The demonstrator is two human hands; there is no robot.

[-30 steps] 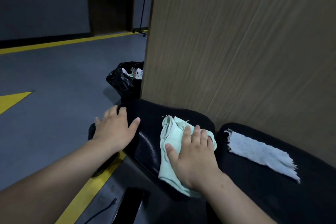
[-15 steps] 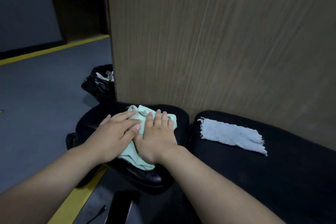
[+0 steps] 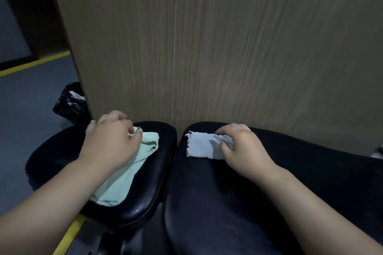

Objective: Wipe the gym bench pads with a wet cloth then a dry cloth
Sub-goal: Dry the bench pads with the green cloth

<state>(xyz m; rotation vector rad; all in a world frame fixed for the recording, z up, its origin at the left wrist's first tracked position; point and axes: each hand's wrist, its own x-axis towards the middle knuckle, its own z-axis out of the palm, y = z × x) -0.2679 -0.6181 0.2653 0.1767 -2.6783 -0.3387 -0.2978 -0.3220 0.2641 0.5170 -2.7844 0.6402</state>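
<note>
Bench pads first: the short seat pad (image 3: 149, 203) is sitting on the left and the long pad (image 3: 238, 213) on the right. Both are black and are butting up against a wood-grain panel (image 3: 207, 47) on the far side, with a narrow gap running between them.

On the seat pad the left hand (image 3: 112, 141) is bunching the far end of a mint green cloth (image 3: 116, 184), fingers curling into the fabric. The rest of the cloth is trailing toward the near edge. Over on the long pad's far left corner, the right hand (image 3: 242, 147) is closing around the right end of a frayed white cloth (image 3: 201, 147), thumb pressing on top. Can't tell which cloth is the wet one, so I'm guessing this is the swap between passes.

Stuff that could go sideways:
- The green tail is lying right by the near rim, so a quick tug could be dragging it off onto the floor (image 3: 31, 109) and picking up grit.
- That ragged white edge could be snagging in the gap between the pads.
- If the dry cloth is touching the damp one, it's soaking up water and just smearing.

A black trash bag (image 3: 69, 103) is sitting far left, out of the way.
</note>
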